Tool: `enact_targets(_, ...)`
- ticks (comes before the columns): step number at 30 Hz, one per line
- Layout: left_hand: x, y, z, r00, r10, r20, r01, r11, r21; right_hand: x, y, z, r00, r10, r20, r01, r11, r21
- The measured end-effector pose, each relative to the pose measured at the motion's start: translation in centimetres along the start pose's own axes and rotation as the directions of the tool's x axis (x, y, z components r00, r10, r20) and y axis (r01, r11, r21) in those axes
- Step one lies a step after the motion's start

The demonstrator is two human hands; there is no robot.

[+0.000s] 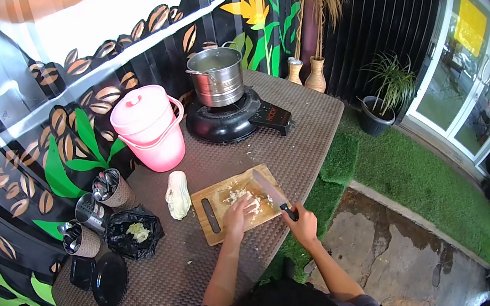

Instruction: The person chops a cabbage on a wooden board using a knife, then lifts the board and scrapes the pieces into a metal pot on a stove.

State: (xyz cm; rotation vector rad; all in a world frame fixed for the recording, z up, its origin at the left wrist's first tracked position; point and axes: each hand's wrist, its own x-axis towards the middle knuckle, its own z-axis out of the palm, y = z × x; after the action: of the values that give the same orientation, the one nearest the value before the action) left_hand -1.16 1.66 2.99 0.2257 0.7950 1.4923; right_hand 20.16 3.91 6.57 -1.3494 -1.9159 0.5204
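My right hand [302,223] is closed around the black handle of a knife [271,190]. Its wide blade lies over the right side of a wooden cutting board [201,200]. My left hand [239,217] rests on the board with fingers extended, touching finely chopped pale pieces [255,203]; the fingertips are partly lost among them. Beside the board's far left corner lies a whole pale cabbage-like head [178,194], probably napa cabbage.
A steel pot [217,81] sits on a black portable stove [221,121]. Left of it stands a pink lidded bucket [149,126]. Farther left are cutlery holders [113,191], a black plastic bag [119,235] with pale scraps, and a black oval plate [111,280]. The table edge [323,170] runs along the right.
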Motion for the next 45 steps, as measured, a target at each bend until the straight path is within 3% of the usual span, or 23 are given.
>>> enact_targets(1, -0.1, -0.3, -0.7, 0.965, 0.254, -0.064, -0.213, 0.904, 0.370, 0.2, 0.0, -0.1, 1.000, 0.023, 0.016, -0.023, 1.000, -0.015)
enact_targets(2, -0.2, -0.5, -1.4, 0.869, 0.494, -0.029, -0.339, 0.638, 0.692, 0.4, 0.3, 0.2, 1.000, 0.020, 0.022, -0.020, 1.000, -0.013)
enact_targets(4, -0.7, -0.2, -1.8, 0.817, 0.570, -0.087, -0.353, 0.614, 0.706, 1.0, 1.1, 1.0, 1.000, 0.010, -0.014, -0.011, 0.998, -0.056)
enact_targets(6, -0.8, 0.4, -3.4, 0.686, 0.726, 0.052, -0.277, 0.194, 0.941, 1.7, 1.9, 1.9, 0.999, 0.032, 0.012, -0.032, 0.997, -0.071)
enact_targets(7, -0.6, 0.3, -3.8, 0.684, 0.728, 0.052, -0.277, 0.194, 0.941, 2.2, 2.5, 2.7, 0.999, -0.035, -0.026, 0.032, 0.995, -0.097)
enact_targets(9, -0.1, 0.0, -4.5, 0.441, 0.879, 0.178, -0.162, -0.117, 0.980, 3.4, 3.4, 3.9, 0.996, -0.087, -0.007, 0.086, 0.991, -0.099)
enact_targets(10, 0.6, -0.4, -5.2, 0.441, 0.880, 0.179, -0.162, -0.118, 0.980, 3.9, 4.2, 4.9, 0.996, -0.087, -0.008, 0.086, 0.991, -0.098)
enact_targets(12, 1.6, -1.2, -5.9, 0.417, 0.908, -0.046, 0.019, 0.042, 0.999, 5.0, 5.1, 6.9, 0.993, -0.048, 0.104, 0.044, 0.998, 0.034)
enact_targets(13, 1.9, -1.0, -6.3, 0.416, 0.908, -0.045, 0.018, 0.042, 0.999, 5.3, 5.3, 7.7, 0.989, -0.067, 0.131, 0.064, 0.998, 0.027)
enact_targets(15, 2.4, 0.4, -6.9, 0.654, 0.690, -0.311, -0.115, 0.497, 0.860, 5.3, 5.0, 7.7, 0.990, -0.026, 0.142, 0.021, 0.999, 0.035)
enact_targets(16, 2.2, 1.3, -5.9, 0.652, 0.691, -0.312, -0.116, 0.498, 0.859, 5.4, 4.7, 7.6, 0.988, 0.018, 0.154, -0.024, 0.999, 0.040)
enact_targets(18, 2.1, 2.7, -4.5, 0.651, 0.537, -0.537, 0.125, 0.621, 0.773, 5.8, 4.6, 7.2, 0.985, 0.071, 0.160, -0.085, 0.993, 0.081)
enact_targets(19, 2.5, 2.9, -4.6, 0.649, 0.538, -0.538, 0.123, 0.624, 0.772, 6.0, 4.6, 7.1, 0.978, 0.125, 0.167, -0.147, 0.981, 0.124)
enact_targets(21, 3.4, 3.8, -4.8, 0.612, 0.457, -0.646, 0.373, 0.554, 0.745, 5.9, 4.6, 6.4, 0.977, 0.141, 0.158, -0.169, 0.970, 0.177)
enact_targets(23, 2.2, 4.8, -2.6, 0.622, 0.459, -0.634, 0.395, 0.515, 0.761, 5.2, 5.3, 6.4, 0.982, 0.140, 0.123, -0.172, 0.938, 0.301)
enact_targets(26, 2.2, 4.9, -1.5, 0.622, 0.479, -0.620, 0.414, 0.471, 0.779, 3.7, 4.9, 6.8, 0.992, -0.008, 0.124, -0.018, 0.979, 0.205)
enact_targets(28, 3.1, 5.1, -2.4, 0.616, 0.500, -0.609, 0.406, 0.461, 0.789, 3.3, 3.9, 6.4, 0.988, 0.029, 0.149, -0.060, 0.977, 0.206)
enact_targets(30, 4.2, 5.3, -4.4, 0.764, 0.287, -0.579, 0.398, 0.497, 0.771, 3.4, 3.5, 6.0, 0.997, 0.080, 0.011, -0.079, 0.945, 0.318)
enact_targets(34, 4.8, 4.3, -6.0, 0.821, 0.344, -0.456, 0.210, 0.561, 0.801, 5.3, 4.4, 4.8, 0.998, 0.002, -0.059, 0.017, 0.945, 0.325)
enact_targets(36, 4.9, 4.2, -4.6, 0.875, 0.247, -0.416, -0.011, 0.870, 0.493, 7.1, 4.9, 3.7, 1.000, 0.018, 0.023, -0.024, 0.946, 0.323)
enact_targets(40, 4.7, 8.4, 1.3, 0.886, 0.167, -0.433, 0.010, 0.926, 0.377, 13.8, 4.2, 1.5, 0.999, -0.022, 0.029, 0.008, 0.914, 0.406)
enact_targets(42, 5.2, 11.1, 3.8, 0.978, 0.048, -0.204, -0.022, 0.992, 0.126, 17.6, 3.1, 0.5, 0.995, -0.079, 0.053, 0.047, 0.895, 0.443)
enact_targets(45, 7.3, 15.5, 6.0, 0.996, 0.056, -0.065, -0.055, 0.998, 0.009, 24.2, 2.0, -0.1, 0.983, -0.172, 0.068, 0.114, 0.853, 0.510)
